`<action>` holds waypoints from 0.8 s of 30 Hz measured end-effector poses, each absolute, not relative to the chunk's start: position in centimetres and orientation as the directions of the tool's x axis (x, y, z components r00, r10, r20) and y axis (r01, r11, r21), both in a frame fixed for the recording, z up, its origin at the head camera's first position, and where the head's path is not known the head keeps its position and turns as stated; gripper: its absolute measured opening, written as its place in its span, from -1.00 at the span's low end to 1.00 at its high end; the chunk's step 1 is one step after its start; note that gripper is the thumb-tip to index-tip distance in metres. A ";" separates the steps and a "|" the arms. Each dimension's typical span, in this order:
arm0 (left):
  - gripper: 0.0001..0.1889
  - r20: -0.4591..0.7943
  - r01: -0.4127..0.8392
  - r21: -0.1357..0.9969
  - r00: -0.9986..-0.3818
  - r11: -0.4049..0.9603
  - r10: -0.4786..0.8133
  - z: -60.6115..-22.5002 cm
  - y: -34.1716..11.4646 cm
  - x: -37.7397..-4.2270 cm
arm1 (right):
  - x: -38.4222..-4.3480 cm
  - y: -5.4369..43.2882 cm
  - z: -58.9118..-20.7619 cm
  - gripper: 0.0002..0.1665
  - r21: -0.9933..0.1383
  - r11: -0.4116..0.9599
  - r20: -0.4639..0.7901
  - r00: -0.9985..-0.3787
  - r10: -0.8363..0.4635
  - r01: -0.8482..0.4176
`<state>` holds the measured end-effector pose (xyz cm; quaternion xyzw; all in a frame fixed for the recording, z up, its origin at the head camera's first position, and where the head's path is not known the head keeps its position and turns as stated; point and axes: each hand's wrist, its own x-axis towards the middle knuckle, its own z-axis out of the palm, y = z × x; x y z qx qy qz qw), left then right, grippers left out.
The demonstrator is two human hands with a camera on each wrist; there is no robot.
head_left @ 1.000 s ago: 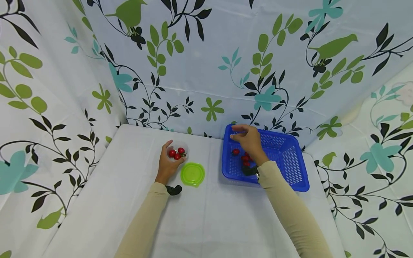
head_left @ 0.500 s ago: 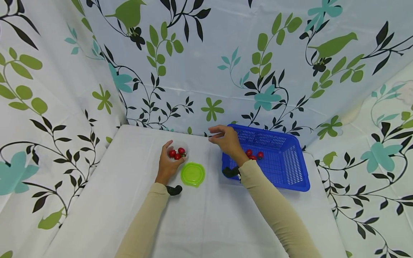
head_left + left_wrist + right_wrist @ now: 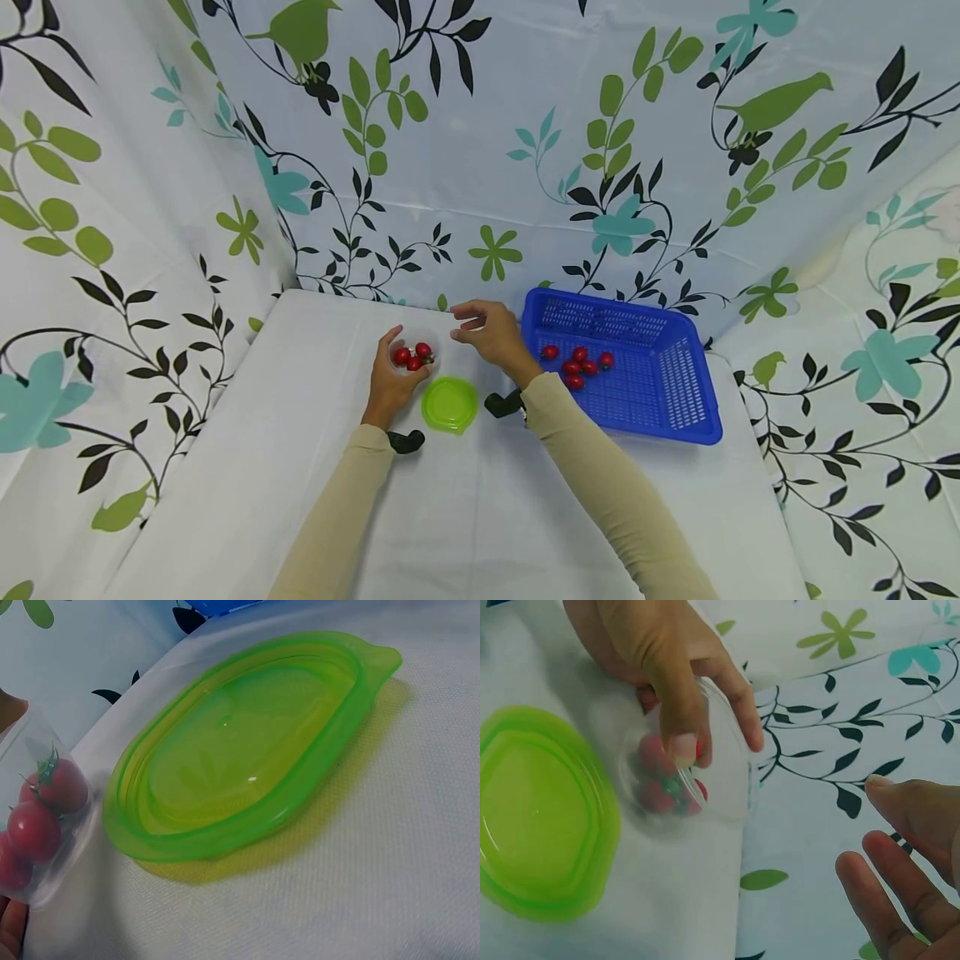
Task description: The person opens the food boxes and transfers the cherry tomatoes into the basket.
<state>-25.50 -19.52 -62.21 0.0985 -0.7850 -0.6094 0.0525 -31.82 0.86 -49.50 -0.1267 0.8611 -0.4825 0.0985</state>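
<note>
My left hand (image 3: 388, 387) grips a clear plastic container (image 3: 724, 791) near the table's back edge, thumb on one side and fingers on the other. Inside lie several cherry tomatoes (image 3: 34, 831), red with green stems. My right hand (image 3: 493, 337) hovers between the container and the blue basket, its bent fingers pointing at the container. In the right wrist view its thumb and fingers (image 3: 855, 874) stand apart with nothing between them. Just in front of the container a translucent green lid (image 3: 450, 404) lies on the table.
A blue plastic basket (image 3: 693, 432) stands at the right, with several more cherry tomatoes (image 3: 574, 382) on its left part. White cloth covers the table (image 3: 465, 517). A leaf-patterned curtain (image 3: 517, 192) hangs behind and on both sides.
My right hand has moved left from over the basket toward the container, uncovering the tomatoes in the basket. The left hand and the container have stayed in place.
</note>
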 end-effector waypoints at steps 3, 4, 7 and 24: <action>-0.01 -0.031 -0.084 0.969 -0.975 0.234 -0.219 -62.3 -19.6 -25.5 | -31.8 -0.1 -50.0 -0.56 -0.857 0.504 -0.066 -0.946 -0.317 -0.109; -0.01 -0.029 -0.081 0.969 -0.975 0.235 -0.218 -62.3 -19.6 -25.5 | -31.8 -0.4 -50.2 -0.56 -0.856 0.505 -0.067 -0.946 -0.318 -0.109; -0.02 -0.027 -0.080 0.968 -0.976 0.237 -0.218 -62.3 -19.7 -25.6 | -31.9 -1.2 -50.8 -0.56 -0.849 0.513 -0.057 -0.944 -0.325 -0.125; -0.04 -0.004 -0.055 0.966 -0.980 0.252 -0.201 -62.4 -20.0 -25.4 | -31.4 -5.4 -53.8 -0.55 -0.778 0.601 -0.059 -0.933 -0.356 -0.180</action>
